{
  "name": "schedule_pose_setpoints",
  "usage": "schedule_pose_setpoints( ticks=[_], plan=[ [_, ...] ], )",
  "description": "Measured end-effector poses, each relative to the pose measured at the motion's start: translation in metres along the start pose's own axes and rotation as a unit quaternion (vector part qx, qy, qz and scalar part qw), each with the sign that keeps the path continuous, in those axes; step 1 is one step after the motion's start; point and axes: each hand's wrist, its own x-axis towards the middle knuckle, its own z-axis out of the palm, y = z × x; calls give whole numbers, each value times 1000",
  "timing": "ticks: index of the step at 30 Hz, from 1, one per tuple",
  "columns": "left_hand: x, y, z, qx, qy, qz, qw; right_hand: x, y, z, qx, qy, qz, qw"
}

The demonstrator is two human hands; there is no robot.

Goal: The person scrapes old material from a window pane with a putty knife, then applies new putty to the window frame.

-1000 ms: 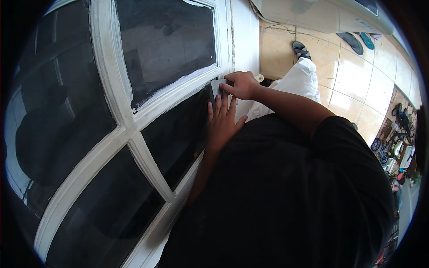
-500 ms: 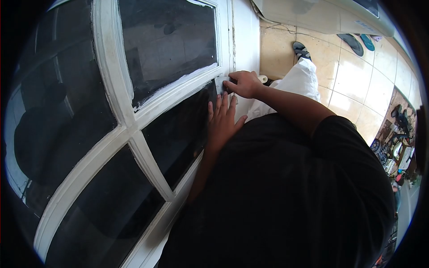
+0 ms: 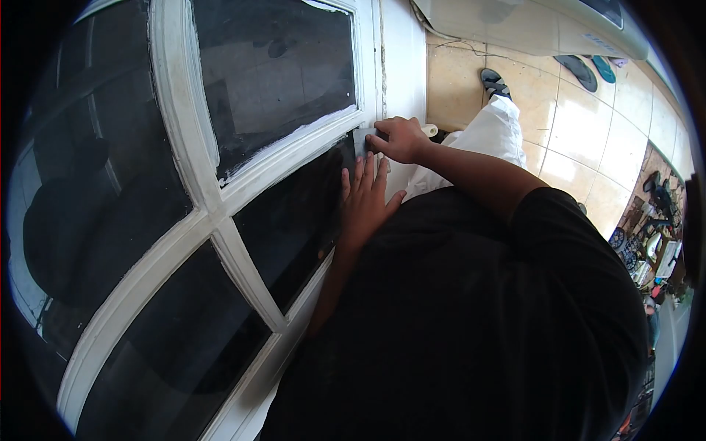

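My right hand [image 3: 401, 140] is closed around a putty knife, its flat grey blade [image 3: 361, 140] against the lower edge of a white muntin. The cream handle end, with a hole in it, pokes out behind the hand. Just below, my left hand [image 3: 365, 192] lies with fingers spread over the dark glass pane [image 3: 294, 220], fingertips close to the blade. The white-painted wooden frame [image 3: 213, 202] divides several panes. White paint smears [image 3: 312, 131] run along the bottom edge of the upper pane.
A pale appliance-like body [image 3: 529, 26] stands at the top. Loose sandals [image 3: 577, 72] lie on the tiled floor [image 3: 540, 110], and my foot in a strapped sandal [image 3: 496, 83] rests there. Assorted clutter [image 3: 654, 235] is piled at the far right.
The putty knife's blade has tilted slightly and looks darker grey than before. Both hands stay in nearly the same place.
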Motion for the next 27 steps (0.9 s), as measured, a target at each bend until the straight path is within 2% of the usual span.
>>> schedule_pose_setpoints(
  ticks=[11,13,15,17,20,27],
  plan=[
    [1,-1,3,13,6,5,1000,-1,-5,-6,-25,5,-8,1000],
    [2,-2,2,9,12,9,1000,6,5,-10,-50,-37,59,996],
    [2,-1,1,16,19,10,1000,6,7,-8,-49,-7,52,997],
    [0,-1,3,20,26,9,999,6,5,-10,-44,-55,82,994],
    [2,-3,3,12,25,16,999,3,-5,-19,-71,-70,92,991],
    [2,-2,2,4,18,9,1000,-8,-26,-20,-78,-57,140,985]
  ],
)
